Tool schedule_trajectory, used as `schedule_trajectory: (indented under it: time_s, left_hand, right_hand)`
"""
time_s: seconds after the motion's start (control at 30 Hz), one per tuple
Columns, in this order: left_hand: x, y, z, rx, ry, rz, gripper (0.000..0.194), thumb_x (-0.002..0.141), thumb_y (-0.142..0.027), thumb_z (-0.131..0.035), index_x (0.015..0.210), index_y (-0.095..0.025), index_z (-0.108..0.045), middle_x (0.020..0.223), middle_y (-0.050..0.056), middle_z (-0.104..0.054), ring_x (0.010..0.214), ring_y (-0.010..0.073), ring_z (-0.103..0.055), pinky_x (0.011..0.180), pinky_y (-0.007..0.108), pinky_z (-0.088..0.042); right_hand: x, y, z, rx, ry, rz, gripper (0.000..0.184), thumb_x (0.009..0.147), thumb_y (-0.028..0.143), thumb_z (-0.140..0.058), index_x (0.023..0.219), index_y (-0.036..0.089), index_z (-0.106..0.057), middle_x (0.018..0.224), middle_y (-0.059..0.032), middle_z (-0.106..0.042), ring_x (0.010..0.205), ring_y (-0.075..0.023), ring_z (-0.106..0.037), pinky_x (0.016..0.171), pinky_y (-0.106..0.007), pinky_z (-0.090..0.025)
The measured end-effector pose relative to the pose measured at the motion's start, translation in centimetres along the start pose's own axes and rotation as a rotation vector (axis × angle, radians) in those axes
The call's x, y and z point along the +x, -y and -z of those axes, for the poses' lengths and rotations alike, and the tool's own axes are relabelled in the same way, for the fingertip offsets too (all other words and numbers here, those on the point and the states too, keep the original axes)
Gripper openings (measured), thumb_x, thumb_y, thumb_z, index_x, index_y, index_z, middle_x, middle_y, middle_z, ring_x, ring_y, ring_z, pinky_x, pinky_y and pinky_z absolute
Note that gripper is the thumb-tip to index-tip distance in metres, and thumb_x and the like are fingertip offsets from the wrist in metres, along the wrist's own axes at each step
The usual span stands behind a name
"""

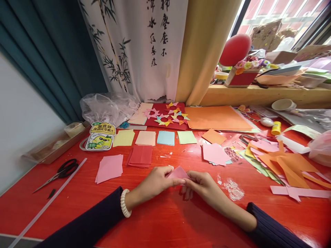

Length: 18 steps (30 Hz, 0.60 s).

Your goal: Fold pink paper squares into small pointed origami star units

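Between my two hands, just above the red table (165, 220), is a small folded pink paper (178, 173) with a pointed top. My left hand (160, 179) pinches its left side, thumb in front. My right hand (200, 182) grips the right corner, partly hiding it. Beyond them lie small stacks of square paper: pink (110, 167), red (141, 155), yellow (123, 137), peach (145, 138), blue (166, 138) and green (186, 137). More pink squares (215, 154) rest to the right. Folded paper star rings (165, 120) sit at the back.
Black-handled scissors (67, 168) and a long clear strip (51, 199) lie at left. Paper scraps (289, 158), a yellow glue bottle (276, 128) and large orange sheets (219, 118) are at right. A plastic bag (103, 108) stands at the back, and a red balloon (236, 49) is by the window.
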<state>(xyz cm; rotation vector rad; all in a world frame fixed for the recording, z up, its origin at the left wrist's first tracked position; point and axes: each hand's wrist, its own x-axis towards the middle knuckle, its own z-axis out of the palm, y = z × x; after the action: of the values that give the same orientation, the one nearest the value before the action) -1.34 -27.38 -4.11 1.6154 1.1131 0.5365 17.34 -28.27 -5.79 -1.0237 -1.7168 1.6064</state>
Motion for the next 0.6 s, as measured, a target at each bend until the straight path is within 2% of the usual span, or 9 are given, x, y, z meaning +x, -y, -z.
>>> schedule_trajectory:
  time_s: [0.13, 0.3, 0.47, 0.6]
  left_hand:
    - [-0.1, -0.4, 0.2, -0.005, 0.051, 0.011, 0.031, 0.073, -0.043, -0.062, 0.074, -0.012, -0.058, 0.065, -0.003, -0.051, 0.057, 0.0076, -0.041, 0.052, 0.020, -0.030]
    - [-0.3, -0.4, 0.3, -0.058, 0.143, 0.106, 0.029, 0.077, -0.040, -0.057, 0.080, -0.012, -0.060, 0.055, -0.002, -0.056, 0.039, 0.0047, -0.038, 0.039, 0.018, -0.026]
    - [-0.1, 0.4, 0.0, -0.142, 0.152, 0.149, 0.026, 0.077, -0.037, -0.056, 0.077, -0.012, -0.057, 0.058, 0.000, -0.061, 0.035, 0.0034, -0.043, 0.033, 0.015, -0.026]
    - [0.1, 0.5, -0.1, -0.193, 0.166, 0.174, 0.024, 0.077, -0.036, -0.055, 0.076, -0.012, -0.055, 0.057, -0.001, -0.060, 0.036, 0.0046, -0.047, 0.033, 0.015, -0.031]
  right_hand:
    - [0.0, 0.1, 0.0, -0.034, -0.001, 0.011, 0.037, 0.086, 0.050, -0.049, 0.072, 0.015, -0.053, 0.061, -0.0046, -0.061, 0.052, -0.0142, -0.060, 0.050, -0.025, -0.046]
    - [0.1, -0.1, -0.1, -0.043, 0.005, 0.006, 0.037, 0.086, 0.049, -0.050, 0.070, 0.016, -0.052, 0.061, -0.0041, -0.061, 0.052, -0.0140, -0.060, 0.050, -0.024, -0.046]
    - [0.3, -0.5, 0.2, -0.014, 0.054, -0.022, 0.035, 0.086, 0.046, -0.051, 0.072, 0.014, -0.053, 0.065, -0.0050, -0.061, 0.054, -0.0141, -0.061, 0.052, -0.025, -0.047]
    - [0.5, -0.5, 0.7, -0.026, 0.127, -0.012, 0.032, 0.089, 0.042, -0.047, 0.076, 0.014, -0.053, 0.068, -0.0059, -0.061, 0.057, -0.0141, -0.061, 0.054, -0.026, -0.048]
